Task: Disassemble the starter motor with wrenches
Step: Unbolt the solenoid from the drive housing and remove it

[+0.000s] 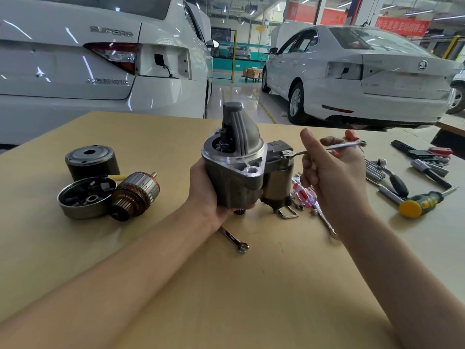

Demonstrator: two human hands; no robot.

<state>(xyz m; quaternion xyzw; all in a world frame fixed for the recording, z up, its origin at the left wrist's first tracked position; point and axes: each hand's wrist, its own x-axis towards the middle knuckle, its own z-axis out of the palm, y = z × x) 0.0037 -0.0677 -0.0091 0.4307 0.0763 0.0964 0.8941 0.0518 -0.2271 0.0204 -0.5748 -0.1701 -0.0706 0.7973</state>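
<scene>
The left hand (208, 197) grips the starter motor (236, 167) from its left side and underneath, fingers curled round the lower housing, and holds it upright above the table (176, 285) with the grey nose cone pointing up. Just to the right of that hand, the right hand (329, 170) closes its fingers round the shank of a slim wrench (324, 148), thumb raised; the wrench's ring end sits on a fastener on the dark solenoid part of the motor, while its other end sticks out past the right hand's far side. Below the right hand, partly hidden by it, lie a red-and-clear screwdriver (303, 195) and another spanner (327, 222). Near the left wrist, on the table, rests a small combination wrench (235, 240). Well to the left of the left hand sit removed parts: a dark cylindrical casing (91, 161), a round end cap (86, 197) and, touching it, the copper-wound armature (137, 195). Far to the right of the right hand lies a yellow-and-green screwdriver (425, 201) among other tools.
</scene>
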